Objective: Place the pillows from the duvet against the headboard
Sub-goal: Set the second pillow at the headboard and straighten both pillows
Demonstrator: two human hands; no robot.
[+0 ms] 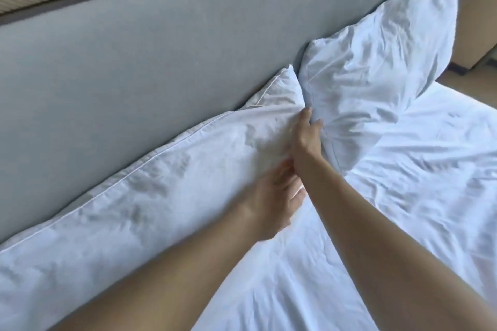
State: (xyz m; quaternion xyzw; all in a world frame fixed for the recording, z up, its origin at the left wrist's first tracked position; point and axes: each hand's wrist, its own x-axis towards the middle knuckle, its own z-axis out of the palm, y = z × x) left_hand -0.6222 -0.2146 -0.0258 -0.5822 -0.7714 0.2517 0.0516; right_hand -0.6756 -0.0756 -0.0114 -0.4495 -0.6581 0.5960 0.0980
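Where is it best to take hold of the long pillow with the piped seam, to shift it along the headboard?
Probably at the right end of the long pillow, beside the upright pillow, coming from the duvet side. It lies pressed along the headboard, so its back is blocked; that end tapers to a loose corner, easy to pinch.

No writing, label, brand, number or sign can be read anywhere in the scene. None is carried by the grey headboard (161, 48), and none is found on the long pillow (161, 183) laid along its foot or on the plump pillow (376, 56) leaned against it. The white duvet (416, 183) spread below the headboard is likewise seen unmarked.
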